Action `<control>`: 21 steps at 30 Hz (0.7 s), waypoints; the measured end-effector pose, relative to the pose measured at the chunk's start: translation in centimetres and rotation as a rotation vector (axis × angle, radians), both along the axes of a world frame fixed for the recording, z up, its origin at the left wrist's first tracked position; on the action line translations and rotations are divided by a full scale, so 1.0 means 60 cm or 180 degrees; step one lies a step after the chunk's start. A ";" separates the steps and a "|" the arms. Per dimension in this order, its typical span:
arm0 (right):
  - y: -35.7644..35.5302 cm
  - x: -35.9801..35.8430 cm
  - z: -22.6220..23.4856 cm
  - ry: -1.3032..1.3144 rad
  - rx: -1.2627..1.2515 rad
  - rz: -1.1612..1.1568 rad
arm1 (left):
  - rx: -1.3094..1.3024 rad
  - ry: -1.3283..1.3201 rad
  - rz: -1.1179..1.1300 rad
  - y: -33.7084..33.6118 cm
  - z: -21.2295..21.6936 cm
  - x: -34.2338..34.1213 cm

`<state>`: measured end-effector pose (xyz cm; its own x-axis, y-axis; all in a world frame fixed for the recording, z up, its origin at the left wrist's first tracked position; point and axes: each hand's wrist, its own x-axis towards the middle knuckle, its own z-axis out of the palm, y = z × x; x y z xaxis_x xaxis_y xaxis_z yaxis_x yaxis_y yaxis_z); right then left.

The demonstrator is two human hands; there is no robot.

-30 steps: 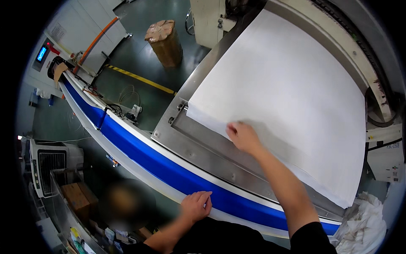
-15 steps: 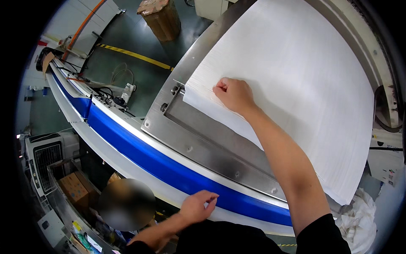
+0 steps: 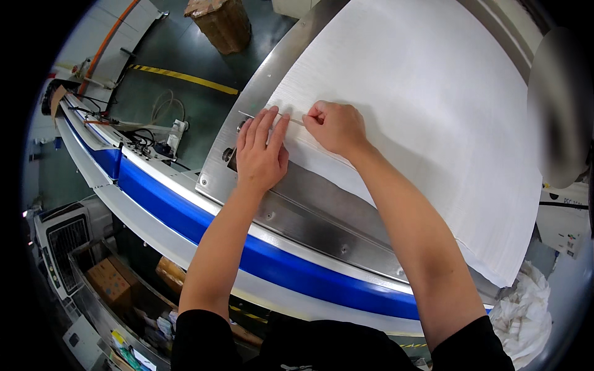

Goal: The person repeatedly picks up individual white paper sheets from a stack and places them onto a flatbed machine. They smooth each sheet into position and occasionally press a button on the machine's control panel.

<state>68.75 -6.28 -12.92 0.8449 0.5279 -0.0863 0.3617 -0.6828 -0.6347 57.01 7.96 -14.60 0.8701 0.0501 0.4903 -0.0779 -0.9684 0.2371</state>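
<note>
The large white sheet [image 3: 427, 117] lies on a metal worktop [image 3: 309, 213], its near edge along a recess in the metal. Whether it is paper or cloth, I cannot tell. The left hand [image 3: 261, 153] is flat and wide, with the fingers extended and slightly apart, over the left near corner of the sheet. Just beside it, the right hand [image 3: 340, 130] is curled narrow at the same edge, with thumb and forefinger close together; I cannot tell whether it pinches the sheet.

Along the near side of the worktop runs a long blue panel [image 3: 291, 278]. Crumpled white material [image 3: 523, 312] is near the right near corner of the sheet. Beyond the worktop, a brown cardboard box [image 3: 223, 28] stands on the floor, near a yellow-black striped line [image 3: 185, 77].
</note>
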 end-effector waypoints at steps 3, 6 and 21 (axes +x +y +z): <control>-0.004 0.006 -0.004 -0.0079 -0.0003 0.0012 | 0.0050 0.0046 -0.0041 0.004 -0.017 0.001; -0.004 0.006 -0.006 -0.0090 0.0042 0.0006 | 0.0071 -0.0004 0.0009 0.008 -0.027 -0.006; -0.068 -0.104 0.041 -0.0065 0.0298 0.0188 | 0.0485 0.0541 -0.0631 0.040 0.016 -0.033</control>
<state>62.50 -10.34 -10.47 0.8132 0.5817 -0.0173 0.4131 -0.5979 -0.6869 55.04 10.37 -13.63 0.9258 -0.1920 0.3257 -0.2406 -0.9637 0.1160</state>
